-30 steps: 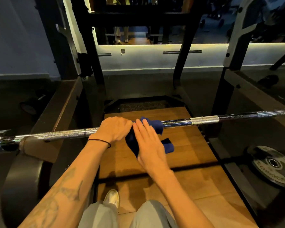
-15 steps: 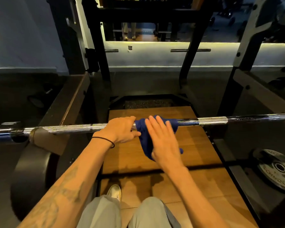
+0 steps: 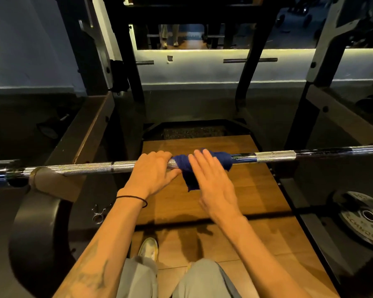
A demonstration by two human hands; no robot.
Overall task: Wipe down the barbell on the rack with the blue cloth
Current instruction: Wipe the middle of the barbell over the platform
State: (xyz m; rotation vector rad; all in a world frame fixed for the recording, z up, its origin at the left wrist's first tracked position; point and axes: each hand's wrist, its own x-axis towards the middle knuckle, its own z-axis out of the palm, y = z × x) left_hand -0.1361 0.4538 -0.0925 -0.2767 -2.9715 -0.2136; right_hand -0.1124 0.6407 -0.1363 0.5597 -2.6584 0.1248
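Observation:
A steel barbell (image 3: 84, 169) runs across the view, resting on the rack at the left. The blue cloth (image 3: 182, 166) is draped and wound over the bar near its middle, with a tail hanging below. My left hand (image 3: 152, 174) curls over the bar just left of the cloth, thumb against the cloth's edge. My right hand (image 3: 213, 179) lies flat with straight fingers on the cloth, pressing it onto the bar.
Black rack uprights (image 3: 134, 82) stand ahead and at the right (image 3: 297, 117). A black weight plate (image 3: 37, 237) sits on the bar's left end. Another plate (image 3: 364, 218) lies on the floor at right. A collar clip (image 3: 98, 214) lies by the wooden platform (image 3: 235, 201).
The cloth has been drawn up and wrapped further round the bar, its hanging tail now shorter. My right hand has slid up and right over it. My left hand kept its grip.

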